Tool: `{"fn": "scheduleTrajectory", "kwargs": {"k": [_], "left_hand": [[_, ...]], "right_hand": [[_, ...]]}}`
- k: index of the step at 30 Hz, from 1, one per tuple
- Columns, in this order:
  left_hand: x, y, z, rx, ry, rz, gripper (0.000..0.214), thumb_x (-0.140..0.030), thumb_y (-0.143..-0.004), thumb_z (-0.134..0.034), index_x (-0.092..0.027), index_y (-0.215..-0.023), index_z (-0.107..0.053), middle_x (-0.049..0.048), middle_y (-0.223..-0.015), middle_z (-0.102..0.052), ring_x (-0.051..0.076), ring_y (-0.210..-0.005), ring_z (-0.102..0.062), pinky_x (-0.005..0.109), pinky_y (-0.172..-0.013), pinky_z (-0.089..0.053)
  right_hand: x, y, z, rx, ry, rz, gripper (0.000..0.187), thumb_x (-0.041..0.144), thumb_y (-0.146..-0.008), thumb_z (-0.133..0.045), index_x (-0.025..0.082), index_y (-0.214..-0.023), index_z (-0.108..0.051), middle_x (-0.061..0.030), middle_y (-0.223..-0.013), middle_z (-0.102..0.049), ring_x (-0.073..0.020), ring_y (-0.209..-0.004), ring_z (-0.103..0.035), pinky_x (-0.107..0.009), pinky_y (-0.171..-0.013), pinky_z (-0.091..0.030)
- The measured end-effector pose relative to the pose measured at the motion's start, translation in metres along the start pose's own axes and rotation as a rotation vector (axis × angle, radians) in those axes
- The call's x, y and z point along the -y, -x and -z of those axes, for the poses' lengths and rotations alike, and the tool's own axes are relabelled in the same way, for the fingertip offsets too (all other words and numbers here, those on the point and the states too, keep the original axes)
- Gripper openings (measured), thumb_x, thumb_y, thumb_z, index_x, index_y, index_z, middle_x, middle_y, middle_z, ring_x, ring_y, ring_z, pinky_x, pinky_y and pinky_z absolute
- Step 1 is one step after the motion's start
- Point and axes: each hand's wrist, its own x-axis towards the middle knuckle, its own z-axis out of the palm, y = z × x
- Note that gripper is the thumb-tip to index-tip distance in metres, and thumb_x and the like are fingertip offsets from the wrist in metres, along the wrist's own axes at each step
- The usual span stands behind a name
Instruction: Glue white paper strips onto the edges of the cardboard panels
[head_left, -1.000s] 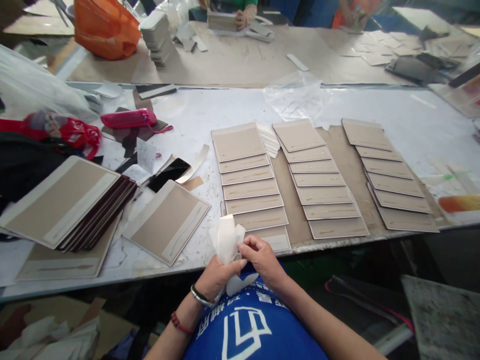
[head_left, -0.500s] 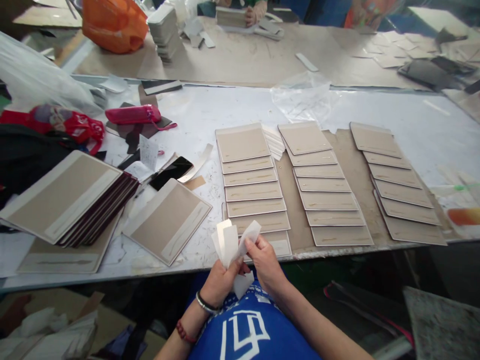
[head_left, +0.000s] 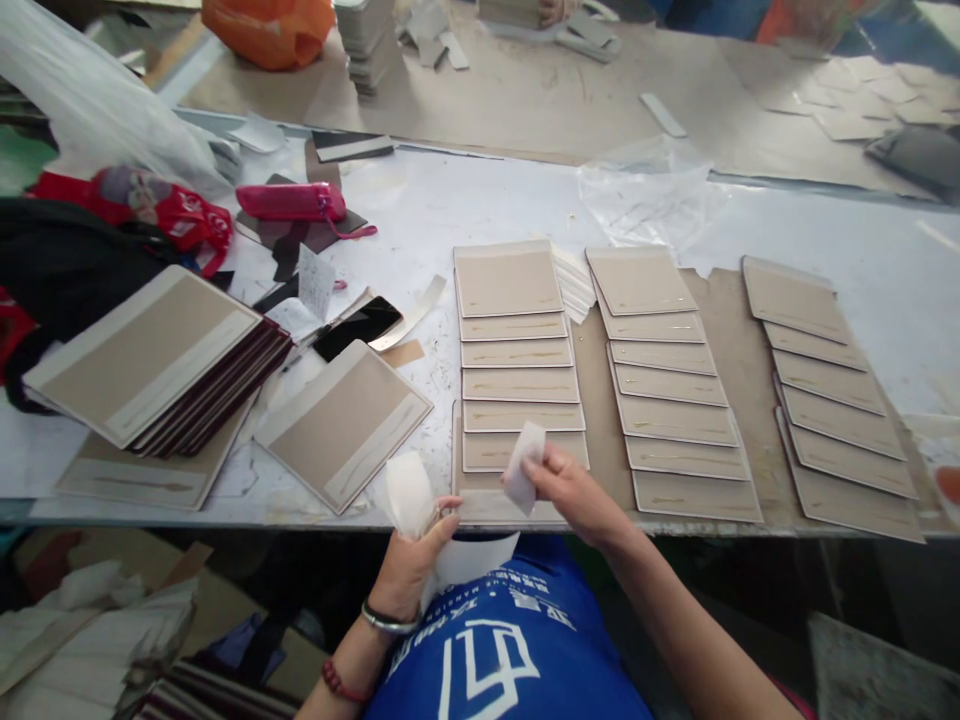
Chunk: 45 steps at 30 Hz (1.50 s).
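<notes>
My left hand [head_left: 411, 570] is closed around several white paper strips [head_left: 409, 492], which stick out above and below its fingers. Between the thumb and fingers of my right hand [head_left: 574, 488] is a single white strip [head_left: 525, 466], held over the lowest boards of the left column. That left column of overlapping beige boards [head_left: 514, 280] lies just beyond my hands, with thin brownish streaks along the boards' lower edges. A middle column of boards [head_left: 645, 282] and a right column [head_left: 795, 295] lie beside it. One separate board [head_left: 345, 425] rests at an angle left of my hands.
A stack of dark-edged boards [head_left: 146, 355] stands at the left. Near it lie a black phone [head_left: 360, 328], a pink pouch [head_left: 292, 202] and a red bag [head_left: 191, 230]. A clear plastic bag [head_left: 645, 195] lies behind the columns. An orange bag [head_left: 268, 35] sits on the far table.
My hands have moved apart. My right hand has drawn one strip away from the bunch, to the right, while my left hand keeps the others. The camera view has shifted.
</notes>
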Motion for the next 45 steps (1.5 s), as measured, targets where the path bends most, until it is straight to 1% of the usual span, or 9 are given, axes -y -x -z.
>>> {"fn": "scheduleTrajectory", "kwargs": {"k": [5, 9, 12, 15, 18, 21, 25, 29, 45], "left_hand": [[-0.015, 0.003, -0.011, -0.047, 0.224, 0.091, 0.045, -0.038, -0.050, -0.079, -0.012, -0.084, -0.065, -0.0014, -0.060, -0.059, 0.011, -0.055, -0.055, 0.023, -0.058, -0.047], [-0.017, 0.003, -0.023, -0.166, 0.277, 0.136, 0.037, -0.036, -0.053, -0.077, -0.013, -0.076, -0.060, -0.0007, -0.063, -0.063, 0.013, -0.055, -0.058, 0.025, -0.056, -0.048], [-0.008, -0.004, -0.027, -0.176, 0.121, 0.072, 0.033, -0.038, -0.058, -0.073, -0.014, -0.077, -0.061, 0.0019, -0.068, -0.066, 0.018, -0.063, -0.062, 0.029, -0.062, -0.050], [0.008, -0.011, -0.020, -0.192, -0.300, -0.120, 0.025, -0.036, -0.066, -0.067, -0.013, -0.076, -0.065, 0.0079, -0.074, -0.068, 0.023, -0.074, -0.064, 0.032, -0.070, -0.049], [0.021, -0.016, -0.011, -0.162, -0.827, -0.446, 0.014, -0.026, -0.074, -0.059, -0.014, -0.073, -0.065, 0.0105, -0.069, -0.066, 0.024, -0.069, -0.062, 0.034, -0.065, -0.049], [0.026, -0.018, -0.006, -0.045, -1.229, -0.768, 0.017, -0.013, -0.079, -0.049, -0.016, -0.071, -0.063, 0.0099, -0.072, -0.064, 0.022, -0.069, -0.059, 0.033, -0.063, -0.049], [0.026, -0.024, -0.009, -0.023, -1.389, -1.017, 0.020, -0.010, -0.082, -0.043, -0.016, -0.076, -0.062, 0.0150, -0.110, -0.060, 0.025, -0.099, -0.055, 0.038, -0.080, -0.048], [0.026, -0.032, -0.014, 0.000, -1.429, -1.026, 0.023, -0.010, -0.083, -0.043, -0.015, -0.068, -0.059, 0.0152, -0.125, -0.053, 0.026, -0.109, -0.050, 0.040, -0.087, -0.046], [0.032, -0.050, -0.018, 0.089, -1.432, -1.005, 0.023, -0.007, -0.083, -0.041, -0.013, -0.071, -0.060, 0.0167, -0.121, -0.056, 0.025, -0.108, -0.053, 0.043, -0.086, -0.048]], "right_hand": [[0.000, 0.006, -0.029, 0.348, 0.577, 0.147, 0.013, 0.030, -0.080, -0.049, 0.021, -0.076, -0.057, 0.0014, -0.070, -0.060, -0.0143, -0.063, -0.050, -0.025, -0.060, -0.036], [-0.019, 0.004, -0.037, 0.240, 0.363, 0.016, 0.018, 0.035, -0.081, -0.045, 0.021, -0.070, -0.047, 0.0026, -0.062, -0.053, -0.0125, -0.056, -0.047, -0.023, -0.053, -0.034], [-0.033, -0.005, -0.030, 0.114, 0.270, -0.086, 0.021, 0.039, -0.082, -0.040, 0.021, -0.070, -0.043, 0.0043, -0.056, -0.048, -0.0117, -0.051, -0.045, -0.022, -0.051, -0.033], [-0.035, -0.022, -0.014, -0.002, 0.669, -0.015, 0.024, 0.032, -0.082, -0.043, 0.019, -0.063, -0.047, 0.0016, -0.059, -0.050, -0.0133, -0.058, -0.046, -0.024, -0.056, -0.032], [-0.027, -0.042, -0.001, 0.051, 1.034, 0.014, 0.027, 0.031, -0.085, -0.042, 0.018, -0.065, -0.055, -0.0012, -0.065, -0.058, -0.0147, -0.064, -0.050, -0.024, -0.060, -0.031], [-0.018, -0.060, 0.003, 0.158, 1.155, -0.015, 0.028, 0.031, -0.086, -0.043, 0.018, -0.068, -0.059, -0.0017, -0.069, -0.062, -0.0140, -0.066, -0.053, -0.023, -0.058, -0.030], [-0.014, -0.076, 0.003, 0.164, 1.203, -0.054, 0.025, 0.033, -0.085, -0.045, 0.019, -0.072, -0.062, -0.0036, -0.076, -0.066, -0.0161, -0.071, -0.056, -0.023, -0.058, -0.030], [-0.015, -0.084, 0.003, 0.168, 1.249, -0.090, 0.025, 0.034, -0.085, -0.044, 0.021, -0.078, -0.064, -0.0056, -0.087, -0.068, -0.0190, -0.080, -0.059, -0.025, -0.061, -0.033], [-0.016, -0.088, -0.001, 0.179, 1.319, -0.123, 0.027, 0.036, -0.086, -0.042, 0.022, -0.086, -0.064, -0.0077, -0.095, -0.068, -0.0206, -0.088, -0.060, -0.027, -0.067, -0.038]]}}
